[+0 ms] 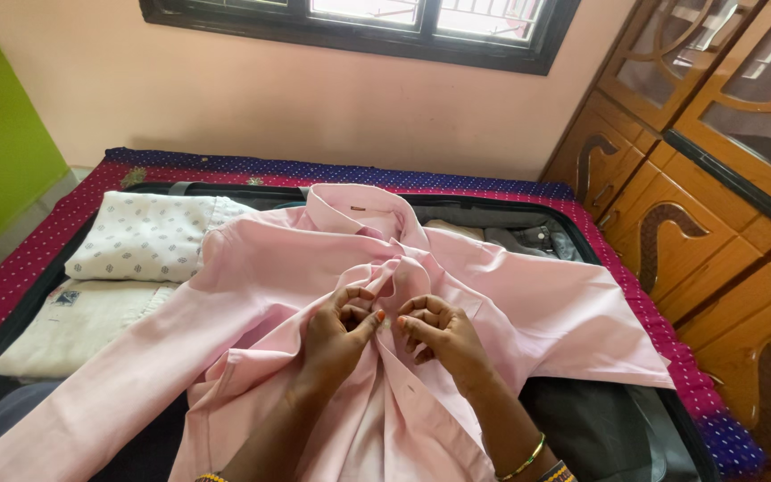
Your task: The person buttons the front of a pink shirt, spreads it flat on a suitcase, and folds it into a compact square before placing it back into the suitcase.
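Observation:
A pale pink long-sleeved shirt [510,303] lies spread face up over an open dark suitcase [591,254], collar toward the far side. My left hand [336,335] and my right hand [439,335] meet at the shirt's front placket, just below the collar. Both pinch the fabric edges between thumb and fingers, and the thumbs nearly touch. The cloth bunches up around them. Whether a button sits between the fingers is hidden.
A folded white patterned garment [140,236] and a cream folded one [69,326] lie in the suitcase's left side. Grey clothes [528,236] sit at its far right. A magenta dotted bedspread [11,277] lies underneath. Wooden cabinets [716,178] stand close on the right.

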